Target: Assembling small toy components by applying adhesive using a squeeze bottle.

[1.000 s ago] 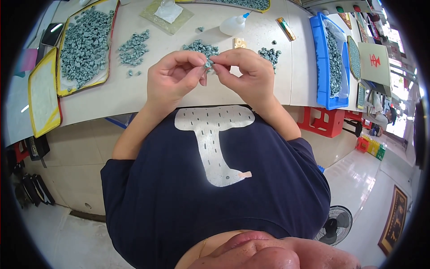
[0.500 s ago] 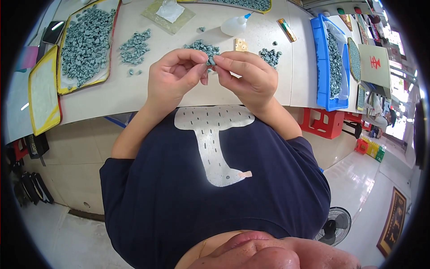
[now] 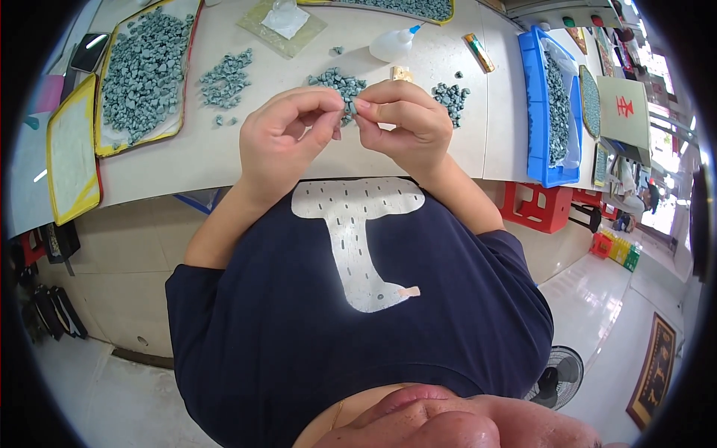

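My left hand point(image 3: 287, 134) and my right hand point(image 3: 409, 123) meet fingertip to fingertip over the near part of the table. The right thumb and forefinger pinch a small grey-green stone-like piece point(image 3: 350, 107). My left thumb and forefinger are pressed together right beside it; what they grip is too small to make out. Just beyond the fingers lies a loose pile of the same grey-green pieces point(image 3: 336, 78), partly hidden by the hands. A small beige block point(image 3: 402, 73) sits behind my right knuckles.
More pieces lie in a left pile point(image 3: 224, 80), a darker right pile point(image 3: 451, 100), a yellow-edged tray point(image 3: 146, 75) and a blue bin point(image 3: 535, 112). A white squeeze bottle point(image 3: 392, 45), a small tube point(image 3: 479, 52) and a greenish mat point(image 3: 280, 26) are farther back.
Both hands have shifted slightly left, staying fingertip to fingertip. The right fingers are more curled, and more of the beige block is covered.
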